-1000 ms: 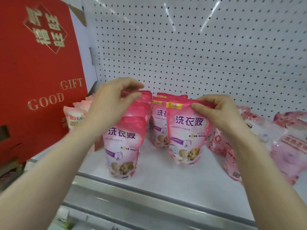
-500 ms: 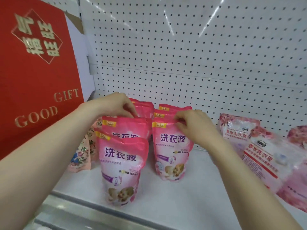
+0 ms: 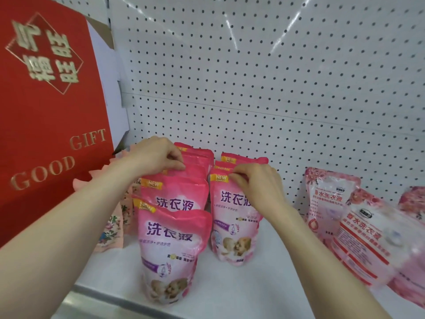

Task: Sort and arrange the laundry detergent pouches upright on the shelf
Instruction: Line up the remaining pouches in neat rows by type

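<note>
I see two rows of pink laundry detergent pouches standing upright on the white shelf, running back toward the pegboard wall. My left hand pinches the top edge of a rear pouch in the left row, fingers closed on it. My right hand grips the top of the front pouch in the right row. The left row's front pouch stands free near the shelf's edge. To the right, paler rose-printed pouches lean and lie jumbled. A red gift box stands at the left, floral pouches just beside it.
</note>
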A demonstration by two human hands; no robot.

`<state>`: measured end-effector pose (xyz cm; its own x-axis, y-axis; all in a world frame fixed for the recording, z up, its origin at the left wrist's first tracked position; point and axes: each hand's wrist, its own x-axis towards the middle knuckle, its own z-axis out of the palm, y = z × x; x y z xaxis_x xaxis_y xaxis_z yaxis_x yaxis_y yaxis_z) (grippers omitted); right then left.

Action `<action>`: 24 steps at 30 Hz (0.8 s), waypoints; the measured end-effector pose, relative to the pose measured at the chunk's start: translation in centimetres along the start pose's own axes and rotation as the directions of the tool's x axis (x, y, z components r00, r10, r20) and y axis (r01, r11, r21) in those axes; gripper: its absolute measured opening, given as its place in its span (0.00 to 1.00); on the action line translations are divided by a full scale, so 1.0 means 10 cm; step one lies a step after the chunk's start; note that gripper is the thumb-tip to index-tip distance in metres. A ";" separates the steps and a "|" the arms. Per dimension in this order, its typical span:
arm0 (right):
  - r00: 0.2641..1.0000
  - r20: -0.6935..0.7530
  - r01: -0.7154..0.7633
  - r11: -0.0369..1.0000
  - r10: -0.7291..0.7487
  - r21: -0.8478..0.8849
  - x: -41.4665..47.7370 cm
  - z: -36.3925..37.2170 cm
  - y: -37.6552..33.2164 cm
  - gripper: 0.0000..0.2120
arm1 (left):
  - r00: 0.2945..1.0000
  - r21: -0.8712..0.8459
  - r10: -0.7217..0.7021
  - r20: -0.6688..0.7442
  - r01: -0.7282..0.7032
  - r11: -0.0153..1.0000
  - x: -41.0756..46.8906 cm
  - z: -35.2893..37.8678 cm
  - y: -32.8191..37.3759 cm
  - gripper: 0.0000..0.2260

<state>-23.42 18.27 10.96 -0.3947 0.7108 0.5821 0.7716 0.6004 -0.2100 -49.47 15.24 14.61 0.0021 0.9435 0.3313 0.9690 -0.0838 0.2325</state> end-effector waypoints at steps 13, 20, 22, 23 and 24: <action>0.984 0.175 0.031 0.998 -0.022 -0.051 0.00 -0.13 0.01 0.18 | 0.999 -0.049 -0.014 0.035 0.016 0.999 -0.04 0.02 -0.03 0.06; 0.987 0.160 -0.011 0.996 0.025 -0.087 -0.07 -0.15 0.05 0.16 | 0.996 -0.048 -0.082 -0.034 0.081 0.996 -0.04 0.04 -0.07 0.05; 0.987 0.158 -0.005 0.994 0.022 -0.107 -0.07 -0.16 0.04 0.19 | 0.996 -0.070 -0.086 -0.036 0.083 0.994 -0.05 0.04 -0.08 0.04; 0.989 0.147 -0.014 0.993 0.031 -0.117 -0.07 -0.16 0.03 0.20 | 0.996 -0.084 -0.087 -0.031 0.084 0.993 -0.06 0.03 -0.08 0.04; 0.990 0.133 -0.023 0.992 0.040 -0.125 -0.08 -0.16 0.02 0.19 | 0.996 -0.099 -0.083 -0.025 0.080 0.992 -0.07 0.02 -0.07 0.04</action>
<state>-22.18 17.28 11.69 -0.4263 0.7765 0.4640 0.8370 0.5332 -0.1233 -50.14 14.69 14.05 -0.0841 0.9390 0.3334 0.9369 -0.0394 0.3474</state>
